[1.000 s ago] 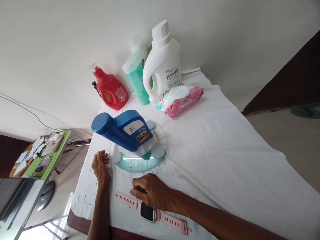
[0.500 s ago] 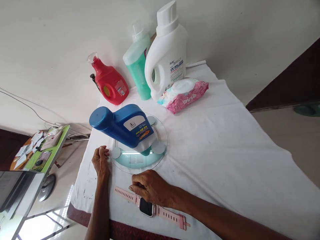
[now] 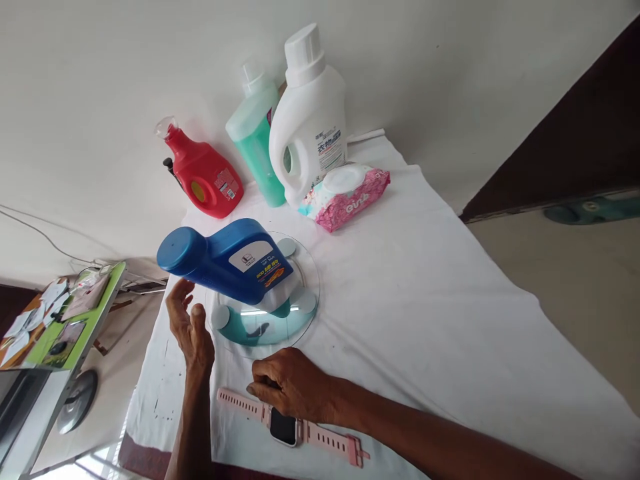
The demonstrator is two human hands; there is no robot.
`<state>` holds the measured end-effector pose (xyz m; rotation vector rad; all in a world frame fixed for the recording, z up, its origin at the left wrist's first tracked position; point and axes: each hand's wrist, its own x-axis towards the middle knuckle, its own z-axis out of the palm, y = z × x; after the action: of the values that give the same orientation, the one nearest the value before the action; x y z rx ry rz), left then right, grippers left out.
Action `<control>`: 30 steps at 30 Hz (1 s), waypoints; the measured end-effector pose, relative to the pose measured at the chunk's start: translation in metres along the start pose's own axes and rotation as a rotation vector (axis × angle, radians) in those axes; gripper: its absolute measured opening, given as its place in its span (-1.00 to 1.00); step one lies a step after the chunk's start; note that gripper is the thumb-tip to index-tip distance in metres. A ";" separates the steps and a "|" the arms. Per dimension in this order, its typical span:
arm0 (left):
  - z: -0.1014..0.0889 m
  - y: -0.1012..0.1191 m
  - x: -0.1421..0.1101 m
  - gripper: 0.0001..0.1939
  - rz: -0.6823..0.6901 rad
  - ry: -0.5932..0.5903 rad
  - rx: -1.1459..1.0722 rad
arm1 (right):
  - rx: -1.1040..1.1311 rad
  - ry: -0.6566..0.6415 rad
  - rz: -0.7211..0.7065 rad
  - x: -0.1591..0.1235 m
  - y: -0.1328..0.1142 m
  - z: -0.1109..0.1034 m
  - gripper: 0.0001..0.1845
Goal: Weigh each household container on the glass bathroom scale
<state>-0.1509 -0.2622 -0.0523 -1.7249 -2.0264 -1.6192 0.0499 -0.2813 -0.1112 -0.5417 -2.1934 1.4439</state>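
Observation:
A blue bottle (image 3: 235,260) with a wide blue cap stands on a round glass scale (image 3: 273,333). Just left of the scale, my left hand (image 3: 190,327) is raised with its fingers apart, its fingertips close below the bottle's cap. I cannot tell whether they touch it. My right hand (image 3: 295,383) rests on the cloth in front of the scale, its fingers curled in; whatever they may hold is hidden. A smartwatch (image 3: 283,427) with a pink strap lies flat, partly under that hand.
Along the wall stand a red bottle (image 3: 207,173), a green bottle (image 3: 260,147) and a large white jug (image 3: 315,113). A pink wipes pack (image 3: 347,197) lies before the jug. White cloth (image 3: 425,320) covers the table. Papers lie on a green-edged desk (image 3: 95,313) at left.
My left hand has lifted from the cloth towards the blue bottle's cap, its fingers spreading. My right hand stays by the watch. The whole view has shifted slightly.

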 end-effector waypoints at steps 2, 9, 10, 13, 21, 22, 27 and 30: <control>0.010 0.013 0.010 -0.14 0.045 -0.037 -0.143 | 0.033 -0.005 -0.002 0.000 0.000 -0.001 -0.66; 0.050 0.053 0.020 -0.32 -0.252 -0.035 -0.095 | 0.036 0.027 -0.016 0.000 -0.004 -0.005 -0.57; 0.052 0.056 0.019 -0.36 -0.283 -0.019 -0.081 | 0.030 0.032 -0.010 0.000 -0.005 -0.005 -0.55; 0.055 0.064 0.020 -0.42 -0.316 -0.037 -0.109 | 0.031 0.039 0.015 0.001 -0.005 -0.003 -0.56; 0.087 0.112 0.033 -0.47 -0.190 -0.216 -0.453 | 0.046 0.038 0.008 0.001 -0.001 -0.002 -0.63; 0.098 0.121 0.034 -0.47 -0.179 -0.268 -0.492 | 0.065 0.040 0.007 0.001 -0.001 -0.002 -0.62; 0.169 0.145 0.026 -0.40 -0.241 -0.440 -0.645 | 0.151 0.055 -0.007 -0.001 -0.003 -0.001 -0.55; 0.203 0.143 0.023 -0.36 -0.212 -0.453 -0.619 | 0.191 0.065 0.001 -0.001 0.001 0.003 -0.56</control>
<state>0.0586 -0.1278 -0.0377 -2.3168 -2.0745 -2.2863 0.0490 -0.2842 -0.1137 -0.5150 -1.9798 1.5923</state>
